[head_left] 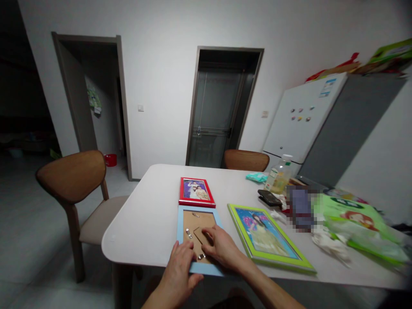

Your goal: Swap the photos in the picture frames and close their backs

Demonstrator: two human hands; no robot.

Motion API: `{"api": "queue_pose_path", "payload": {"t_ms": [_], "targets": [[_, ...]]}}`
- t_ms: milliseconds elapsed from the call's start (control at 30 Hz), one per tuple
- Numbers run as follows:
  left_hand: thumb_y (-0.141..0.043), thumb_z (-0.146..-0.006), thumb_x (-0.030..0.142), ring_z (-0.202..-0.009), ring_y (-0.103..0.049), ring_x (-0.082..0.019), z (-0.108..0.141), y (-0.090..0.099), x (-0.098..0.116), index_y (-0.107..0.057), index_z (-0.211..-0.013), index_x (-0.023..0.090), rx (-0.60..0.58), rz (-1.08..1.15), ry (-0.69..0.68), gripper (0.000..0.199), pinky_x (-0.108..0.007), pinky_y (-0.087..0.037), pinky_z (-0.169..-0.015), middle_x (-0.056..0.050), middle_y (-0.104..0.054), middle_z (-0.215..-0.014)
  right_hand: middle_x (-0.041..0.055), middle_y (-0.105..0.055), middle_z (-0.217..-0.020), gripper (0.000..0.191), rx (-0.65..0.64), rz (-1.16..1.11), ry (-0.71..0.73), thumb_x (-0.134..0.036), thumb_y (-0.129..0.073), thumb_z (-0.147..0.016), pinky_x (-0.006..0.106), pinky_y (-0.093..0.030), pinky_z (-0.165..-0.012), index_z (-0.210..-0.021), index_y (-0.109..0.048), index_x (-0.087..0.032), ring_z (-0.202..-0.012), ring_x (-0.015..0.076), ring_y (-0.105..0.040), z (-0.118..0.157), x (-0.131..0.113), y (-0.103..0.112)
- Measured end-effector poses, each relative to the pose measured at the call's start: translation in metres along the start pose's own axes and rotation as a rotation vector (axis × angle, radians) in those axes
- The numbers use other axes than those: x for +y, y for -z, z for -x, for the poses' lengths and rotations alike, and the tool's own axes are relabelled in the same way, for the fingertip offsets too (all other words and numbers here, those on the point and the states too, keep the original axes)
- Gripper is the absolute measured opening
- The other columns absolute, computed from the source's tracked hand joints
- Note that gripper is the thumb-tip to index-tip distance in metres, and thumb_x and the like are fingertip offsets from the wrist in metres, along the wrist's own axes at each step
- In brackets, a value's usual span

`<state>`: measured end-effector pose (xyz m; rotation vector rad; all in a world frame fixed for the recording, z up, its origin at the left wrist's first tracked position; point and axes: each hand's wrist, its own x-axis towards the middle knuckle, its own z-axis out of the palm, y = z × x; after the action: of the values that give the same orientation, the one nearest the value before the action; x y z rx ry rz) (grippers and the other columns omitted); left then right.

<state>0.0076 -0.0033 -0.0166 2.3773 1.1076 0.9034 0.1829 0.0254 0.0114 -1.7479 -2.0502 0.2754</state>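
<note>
A light-blue picture frame (180, 221) lies face down at the table's near edge, its brown backing board (191, 221) showing. Small metal clips (188, 233) sit on the board, and a dark angled outline marks its middle. My left hand (180, 266) grips the frame's near left corner, fingers over the top and thumb by the front edge. Over the right part of the backing is my right hand (222, 244), its thumb and forefinger bent and apart, tips at the board. Beyond the blue frame lies a red picture frame (197, 203) with a photo facing up.
To the right lies a green picture frame (246, 240), photo up. Past it are a black phone (269, 198), a bottle (279, 174), a teal packet (256, 177), crumpled tissue (331, 244) and a green plastic package (354, 214). Chairs (72, 176) stand at the left and far side.
</note>
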Motion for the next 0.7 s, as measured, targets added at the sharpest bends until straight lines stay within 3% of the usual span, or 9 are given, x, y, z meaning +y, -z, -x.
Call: {"api": "queue_pose_path", "payload": {"t_ms": [133, 233, 367, 467, 567, 700], "targets": [[-0.059, -0.064, 0.017, -0.119, -0.032, -0.025, -0.004, -0.002, -0.003, -0.043, -0.109, 0.015, 0.109, 0.166, 0.083, 0.048, -0.046, -0.028, -0.097, -0.015, -0.036, -0.128, 0.0057, -0.063, -0.083, 0.026, 0.043, -0.038, -0.042, -0.021, -0.051, -0.059, 0.021, -0.036, -0.063, -0.082, -0.063, -0.018, -0.075, 0.0158, -0.054, -0.006, -0.006, 0.006], [-0.054, -0.069, 0.022, -0.117, -0.034, -0.025, -0.015, 0.002, -0.002, -0.038, -0.113, 0.013, 0.207, 0.334, 0.216, 0.048, -0.043, -0.028, -0.097, -0.017, -0.037, -0.127, 0.0058, -0.063, -0.084, 0.027, 0.059, -0.055, -0.041, -0.022, -0.051, -0.059, 0.021, -0.036, -0.064, -0.083, -0.063, -0.018, -0.074, 0.0158, -0.054, -0.011, -0.013, 0.019], [-0.046, -0.075, 0.026, -0.09, -0.058, -0.022, -0.033, 0.016, -0.003, -0.03, -0.113, 0.014, 0.284, 0.77, 0.333, 0.043, -0.037, -0.046, -0.077, -0.011, -0.059, -0.101, 0.0057, -0.06, -0.086, 0.029, 0.096, -0.093, 0.017, -0.026, -0.053, -0.06, 0.022, -0.038, -0.067, -0.086, -0.063, -0.019, -0.077, 0.0162, -0.052, -0.01, -0.034, 0.03], [-0.048, -0.075, 0.026, -0.067, -0.063, -0.019, -0.035, 0.033, -0.014, -0.027, -0.113, 0.015, 0.334, 0.975, 0.438, 0.045, -0.03, -0.05, -0.058, -0.003, -0.065, -0.077, 0.0051, -0.058, -0.088, 0.029, 0.107, -0.184, 0.097, -0.029, -0.051, -0.066, 0.023, -0.039, -0.069, -0.093, -0.061, -0.02, -0.078, 0.0156, -0.052, -0.008, -0.042, 0.029], [-0.05, -0.075, 0.02, -0.062, -0.063, -0.017, -0.027, 0.054, -0.034, -0.031, -0.111, 0.017, 0.394, 0.976, 0.524, 0.041, -0.025, -0.048, -0.052, 0.0, -0.064, -0.07, 0.0075, -0.057, -0.09, 0.033, 0.158, -0.158, 0.021, -0.032, -0.046, -0.072, 0.025, -0.039, -0.072, -0.1, -0.057, -0.018, -0.079, 0.0165, -0.052, -0.007, -0.025, 0.024], [-0.048, -0.077, 0.014, -0.06, -0.063, -0.014, -0.014, 0.074, -0.067, -0.036, -0.11, 0.017, 0.395, 0.776, 0.673, 0.035, -0.023, -0.048, -0.053, -0.001, -0.065, -0.071, 0.0128, -0.057, -0.092, 0.042, 0.155, 0.088, -0.175, -0.031, -0.047, -0.071, 0.028, -0.037, -0.076, -0.108, -0.052, -0.012, -0.086, 0.0211, -0.053, -0.005, 0.017, 0.014]]}}
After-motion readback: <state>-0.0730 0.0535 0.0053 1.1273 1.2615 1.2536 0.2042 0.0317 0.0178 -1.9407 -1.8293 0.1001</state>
